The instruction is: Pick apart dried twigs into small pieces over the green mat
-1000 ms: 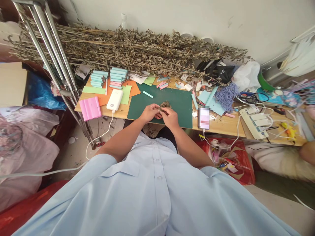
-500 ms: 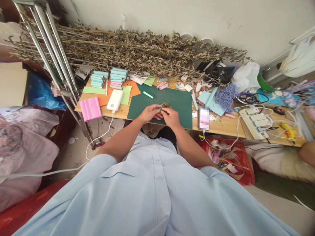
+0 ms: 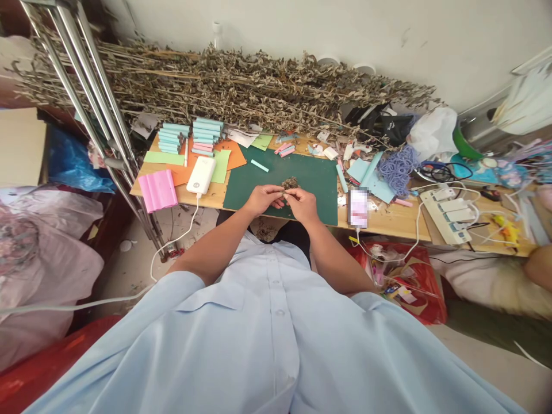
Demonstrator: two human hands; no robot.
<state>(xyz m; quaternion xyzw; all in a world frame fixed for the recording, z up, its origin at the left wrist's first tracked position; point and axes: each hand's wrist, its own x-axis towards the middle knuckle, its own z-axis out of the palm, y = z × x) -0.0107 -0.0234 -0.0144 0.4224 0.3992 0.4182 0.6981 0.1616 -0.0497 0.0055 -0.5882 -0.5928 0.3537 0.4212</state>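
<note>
Right hand (image 3: pixel 303 204) sits slightly farther right than before, left hand (image 3: pixel 263 200) about unchanged, so fingerwork looks ongoing; fingertips nearly meet, can't tell if clamped on anything. Dried herb clump (image 3: pixel 290 183) lies just beyond, on green mat (image 3: pixel 239 190).

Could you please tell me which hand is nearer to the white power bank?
The left hand. It is to the right of the white power bank, across a gap; the right hand is farther right.
</note>
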